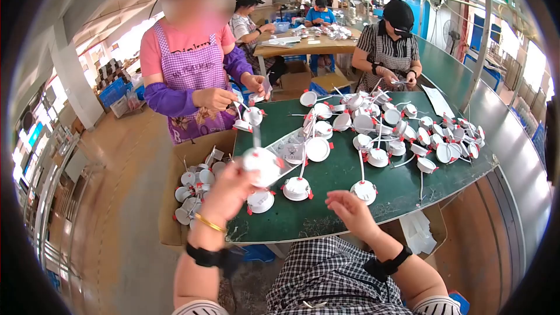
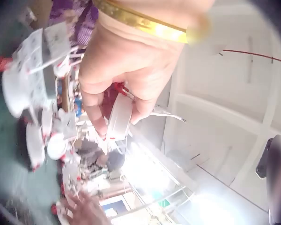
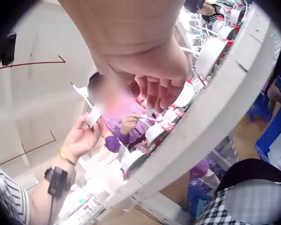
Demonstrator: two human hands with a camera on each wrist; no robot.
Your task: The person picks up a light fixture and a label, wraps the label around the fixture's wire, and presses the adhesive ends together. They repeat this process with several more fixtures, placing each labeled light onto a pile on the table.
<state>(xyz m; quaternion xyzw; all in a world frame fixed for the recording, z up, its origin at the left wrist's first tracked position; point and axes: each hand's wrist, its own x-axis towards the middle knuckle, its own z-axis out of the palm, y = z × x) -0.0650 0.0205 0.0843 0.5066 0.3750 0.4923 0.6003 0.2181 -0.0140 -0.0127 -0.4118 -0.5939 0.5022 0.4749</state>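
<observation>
The left hand grips a round white lamp with red clips, raised above the table's near left corner; its fingers and thumb pinch the lamp's rim in the left wrist view. Over the near edge hovers the right hand, fingers loosely bent and holding nothing, just below another white lamp. Two more lamps, one at the centre and one at the left, lie near the left hand. In the right wrist view the right hand hangs near several lamps.
Many white lamps are heaped across the green table. A printed sheet or tray lies behind the raised lamp. At the left stands a cardboard box of lamps. A person in a purple apron works opposite; another sits behind.
</observation>
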